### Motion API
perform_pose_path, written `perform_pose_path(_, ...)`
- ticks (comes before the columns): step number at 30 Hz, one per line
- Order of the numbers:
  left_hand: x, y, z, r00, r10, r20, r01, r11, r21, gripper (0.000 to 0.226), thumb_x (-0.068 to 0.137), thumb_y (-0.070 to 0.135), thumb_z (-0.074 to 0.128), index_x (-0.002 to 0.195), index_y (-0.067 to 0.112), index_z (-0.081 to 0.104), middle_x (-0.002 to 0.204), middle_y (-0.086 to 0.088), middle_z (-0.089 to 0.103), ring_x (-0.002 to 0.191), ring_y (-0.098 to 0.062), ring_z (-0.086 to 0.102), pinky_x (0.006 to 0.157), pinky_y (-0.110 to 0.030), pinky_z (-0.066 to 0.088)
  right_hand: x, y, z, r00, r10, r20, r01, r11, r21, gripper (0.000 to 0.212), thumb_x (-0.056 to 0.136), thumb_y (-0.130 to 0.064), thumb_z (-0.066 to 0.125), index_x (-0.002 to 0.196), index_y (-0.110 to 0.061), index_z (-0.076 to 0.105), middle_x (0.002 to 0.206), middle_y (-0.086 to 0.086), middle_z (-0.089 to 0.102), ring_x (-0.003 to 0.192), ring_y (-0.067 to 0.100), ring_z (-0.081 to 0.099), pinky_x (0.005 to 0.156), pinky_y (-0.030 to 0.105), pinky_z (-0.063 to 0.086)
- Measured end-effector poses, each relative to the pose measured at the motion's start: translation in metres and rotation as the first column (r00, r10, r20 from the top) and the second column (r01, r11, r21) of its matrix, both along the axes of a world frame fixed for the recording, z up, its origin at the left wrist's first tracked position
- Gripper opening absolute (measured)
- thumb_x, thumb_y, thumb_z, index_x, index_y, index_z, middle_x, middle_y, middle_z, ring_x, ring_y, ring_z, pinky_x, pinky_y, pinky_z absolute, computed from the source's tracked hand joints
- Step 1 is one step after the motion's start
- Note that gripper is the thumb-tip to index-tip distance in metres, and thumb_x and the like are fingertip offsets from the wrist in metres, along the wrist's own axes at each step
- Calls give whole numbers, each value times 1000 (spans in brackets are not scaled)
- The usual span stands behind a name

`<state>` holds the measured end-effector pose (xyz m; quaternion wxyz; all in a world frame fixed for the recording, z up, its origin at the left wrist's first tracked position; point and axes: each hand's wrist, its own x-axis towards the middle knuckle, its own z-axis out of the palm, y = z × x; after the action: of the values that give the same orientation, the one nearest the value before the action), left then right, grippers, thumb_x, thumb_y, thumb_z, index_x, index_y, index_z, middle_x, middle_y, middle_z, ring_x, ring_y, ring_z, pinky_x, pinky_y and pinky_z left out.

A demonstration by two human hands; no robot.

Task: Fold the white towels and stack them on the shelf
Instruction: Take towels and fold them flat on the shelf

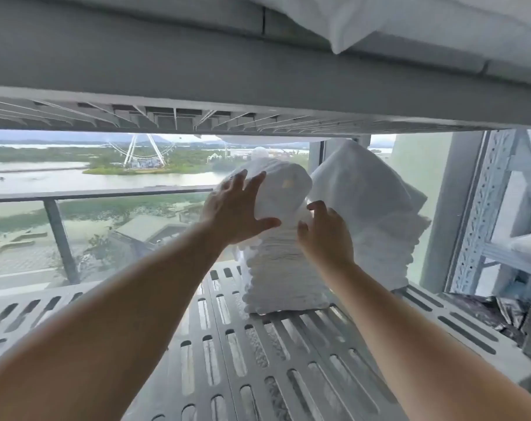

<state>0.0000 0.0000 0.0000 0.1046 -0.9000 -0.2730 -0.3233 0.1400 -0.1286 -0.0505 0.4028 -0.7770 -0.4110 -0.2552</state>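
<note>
While both arms reach in, the grey shelf [217,344] holds two piles of folded white towels. The near pile [282,275] stands about in the middle of the shelf, and a puffy top towel [285,183] sits on it. The left hand [236,208] lies on the left side of that top towel, with its fingers spread wide and straight. The right hand [325,232] is at the right side of the near pile, just under the top towel. Its fingers are bent, and it is hard to tell if they pinch any cloth or only touch it. The second pile [376,226] stands just beside the first, to the right and further back, close to the window [21,238].

The upper shelf [167,71] hangs low over both piles, so there is only a little room above them. White bedding [410,16] lies on it, and one corner hangs over its front edge. The lower shelf goes on far to the left of the piles and also toward the person.

The shelf is flat and has rows of long slots cut in it. A metal post [482,214] full of holes stands at the right. Outside the window are a railing [91,194], water [45,177], green land and a big white wheel [142,150].
</note>
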Motion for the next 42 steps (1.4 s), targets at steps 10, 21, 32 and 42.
perform_pose_path(10, 15, 10, -3, 978, 54, -199, -59, 998, -19, 125, 58, 75, 78, 157, 36, 13, 156, -4, 40, 136, -31, 47, 101, -49, 49, 20, 17, 10, 996, 77, -42, -84, 976, -200, 19, 88, -20, 53, 107, -18, 56, 87, 2, 69, 88, 32, 66, 78, 38, 51)
perform_pose_path(21, 1, 5, -11, 997, 65, 48, -54, 978, -200, 120, 54, 84, 69, 153, 36, 22, 146, -2, 52, 122, -29, 58, 90, -43, 52, 7, 28, 31, 839, 445, -313, -374, 890, 261, 26, 92, -17, 56, 115, -22, 66, 89, -8, 70, 74, 5, 60, 70, 19, 48)
perform_pose_path(32, 0, 18, -25, 941, 160, 298, -164, 986, -11, 66, 76, 50, 76, 137, 37, 54, 120, 3, 71, 92, -29, 70, 67, -33, 50, -5, 34, 26, 719, 593, -364, -501, 804, 320, 30, 85, -30, 42, 102, -34, 67, 91, -26, 67, 83, -9, 59, 68, 10, 40)
perform_pose_path(42, 3, 14, -23, 927, 113, 359, -155, 984, 89, 42, 80, 44, 69, 122, 45, 64, 103, 11, 75, 76, -23, 72, 59, -28, 45, 25, 35, 22, 952, 81, -296, -147, 966, -210, 50, 81, -5, 47, 119, -33, 62, 118, 5, 55, 116, 27, 52, 96, 43, 47)
